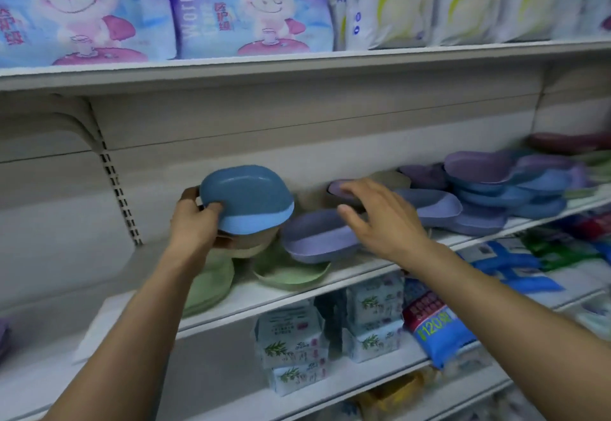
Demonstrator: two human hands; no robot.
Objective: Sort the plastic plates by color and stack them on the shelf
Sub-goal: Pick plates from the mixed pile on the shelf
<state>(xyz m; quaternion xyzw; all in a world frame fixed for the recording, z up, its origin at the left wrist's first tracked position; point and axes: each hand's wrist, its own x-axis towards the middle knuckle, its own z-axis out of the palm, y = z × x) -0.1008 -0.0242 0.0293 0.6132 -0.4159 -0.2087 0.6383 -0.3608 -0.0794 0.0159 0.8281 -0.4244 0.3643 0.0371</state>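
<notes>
My left hand (pixel 193 222) grips a small stack of plates: a blue plate (pixel 246 199) on top and beige plates (pixel 251 244) under it, held tilted above the white middle shelf (pixel 330 283). Green plates (pixel 291 273) lie on the shelf below the stack, more green ones (pixel 211 283) to their left. My right hand (pixel 380 219) hovers with fingers spread over a purple plate (pixel 317 235), its fingertips near another purple plate (pixel 337 187). Mixed purple and blue plates (pixel 502 182) are piled at the right.
The upper shelf (pixel 297 63) holds large purple rabbit-printed packs (pixel 251 7) and white packs (pixel 463 4). Lower shelves carry tissue packs (pixel 294 351) and a blue pack (pixel 436 328). A slotted upright (pixel 120 196) runs down the back panel at left.
</notes>
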